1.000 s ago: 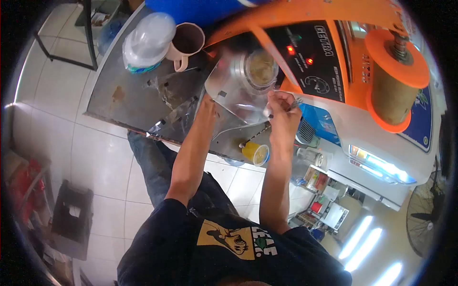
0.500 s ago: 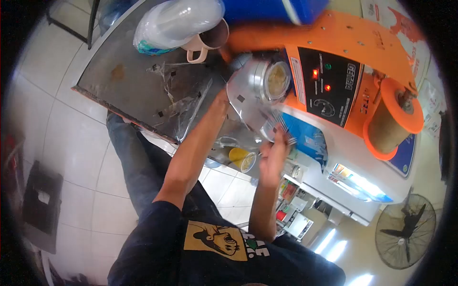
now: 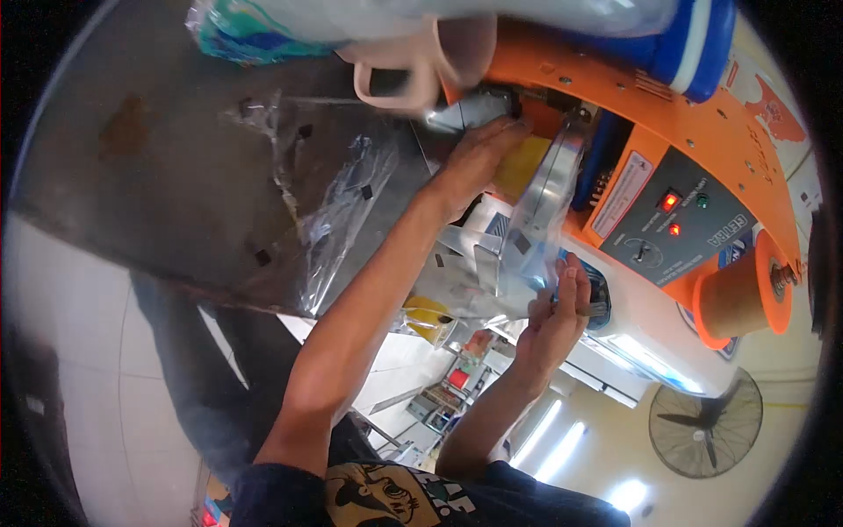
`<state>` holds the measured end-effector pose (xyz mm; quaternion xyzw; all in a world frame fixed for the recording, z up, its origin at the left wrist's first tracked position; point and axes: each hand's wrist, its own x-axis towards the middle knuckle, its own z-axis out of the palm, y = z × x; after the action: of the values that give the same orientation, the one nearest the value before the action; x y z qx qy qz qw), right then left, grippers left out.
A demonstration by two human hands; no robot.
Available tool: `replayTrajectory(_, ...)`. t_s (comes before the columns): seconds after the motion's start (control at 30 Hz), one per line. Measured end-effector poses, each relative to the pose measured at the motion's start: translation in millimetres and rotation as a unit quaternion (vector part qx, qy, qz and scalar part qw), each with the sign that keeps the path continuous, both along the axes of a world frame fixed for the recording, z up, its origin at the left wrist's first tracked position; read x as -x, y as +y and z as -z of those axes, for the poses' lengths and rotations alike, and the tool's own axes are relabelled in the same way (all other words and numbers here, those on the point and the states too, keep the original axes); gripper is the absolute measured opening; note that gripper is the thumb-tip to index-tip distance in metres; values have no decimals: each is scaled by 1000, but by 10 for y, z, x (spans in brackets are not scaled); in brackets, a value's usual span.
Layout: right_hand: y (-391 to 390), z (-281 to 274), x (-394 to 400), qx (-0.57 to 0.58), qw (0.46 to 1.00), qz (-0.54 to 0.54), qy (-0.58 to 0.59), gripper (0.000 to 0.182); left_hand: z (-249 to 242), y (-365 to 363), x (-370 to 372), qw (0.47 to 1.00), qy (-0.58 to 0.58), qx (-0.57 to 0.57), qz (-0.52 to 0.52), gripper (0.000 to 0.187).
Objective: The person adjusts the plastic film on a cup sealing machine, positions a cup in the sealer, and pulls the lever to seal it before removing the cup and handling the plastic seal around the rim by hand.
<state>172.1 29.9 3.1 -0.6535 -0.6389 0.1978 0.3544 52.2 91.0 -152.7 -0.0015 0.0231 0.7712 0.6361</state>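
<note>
My left hand [image 3: 479,162] reaches into the front of an orange cup-sealing machine [image 3: 615,189], beside a yellow patch [image 3: 525,167]. Its fingers are bent and close together; the tips are partly hidden, so what they grip I cannot make out. My right hand [image 3: 555,321] is closed around a short grey handle [image 3: 595,309] at the machine's lower side, with the index finger near the film. Between my hands hangs clear sealing film [image 3: 531,220] with small black marks. A roll with orange flanges [image 3: 745,299] sits at the machine's right end.
A pinkish mug [image 3: 413,66] and plastic-wrapped goods [image 3: 263,31] stand at the top of the dark table [image 3: 132,176]. Loose clear film [image 3: 342,206] lies on it. A yellow cup [image 3: 428,318] is below, and a fan [image 3: 707,422] stands at right.
My view has moved closer to the machine. A clear cup with yellowish contents, earlier at the machine front, no longer shows. My left hand's fingers, hidden before, now show there.
</note>
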Motion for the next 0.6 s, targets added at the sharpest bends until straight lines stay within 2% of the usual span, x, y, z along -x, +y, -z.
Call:
replayTrajectory(0.03, -23, -24, 2, 5, 1000, -19, -20, 31, 21, 68, -94, 999, 4, 22, -47, 46)
replayTrajectory(0.17, 137, 99, 68, -95, 985, -82, -119, 33, 5, 33, -147, 997, -56, 22, -39, 45)
replayTrajectory(0.23, 264, 86, 168, -134, 948, -167, -236, 41, 39, 122, -192, 994, 9, 42, -96, 44)
replayTrajectory(0.37, 377, 19, 532, -138, 923, -242, -264, 44, 90, 83, -157, 996, 16, 9, -84, 48)
replayTrajectory(0.47, 368, 23, 818, -74, 923, -244, -289, 48, 86, -9, -118, 999, -11, -22, -35, 43)
replayTrajectory(0.5, 392, 65, 888, -60, 924, -259, -274, 50, 85, -4, -153, 995, 22, -19, -99, 40)
replayTrajectory(0.57, 371, 83, 1019, -48, 925, -275, -257, 52, 88, -4, -196, 985, 56, -15, -164, 37)
replayTrajectory(0.6, 339, 69, 1089, -27, 937, -235, -258, 54, 68, -49, -158, 990, 51, -9, -134, 34)
